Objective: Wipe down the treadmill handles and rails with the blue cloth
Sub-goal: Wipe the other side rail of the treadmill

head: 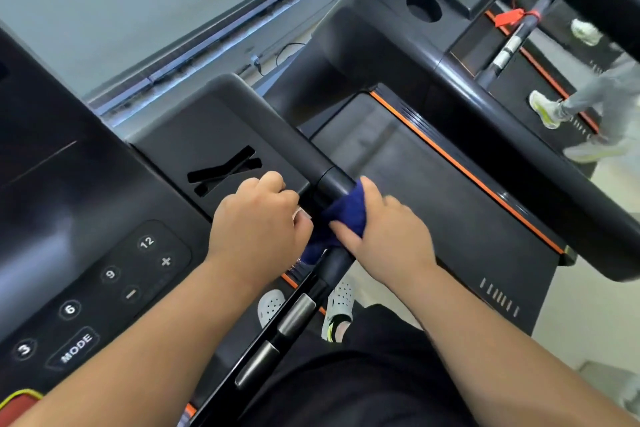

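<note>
The treadmill's black console [86, 218] fills the space left of the handrail [332, 180], which runs as a dark tube from the bottom edge up to the middle of the view. Right of the handrail lies the grey belt [433, 204], edged with an orange stripe. Well beyond the handrail, at the upper right, stands a second treadmill [450, 55] with another person's legs [588, 94] on its deck.

The right hand [391, 236] grasps the handrail from its right side. Its thumb and fingers are curled round the blue cloth [349, 211], pressing it against the tube. The cloth is bunched over the handrail just below the tube's joint, and a loose end hangs down on the handrail's left. The left hand [256, 232] sits tight against the handrail's left side with its fingers clenched. I cannot tell whether it pinches the cloth's loose end or holds nothing.

Lower on the handrail are 2 metal plates [296, 314]. The wearer's white shoes [341, 305] show under the handrail. Left of it, the console carries buttons [110, 274] marked 3, 6, 9, 12 and MODE.
</note>
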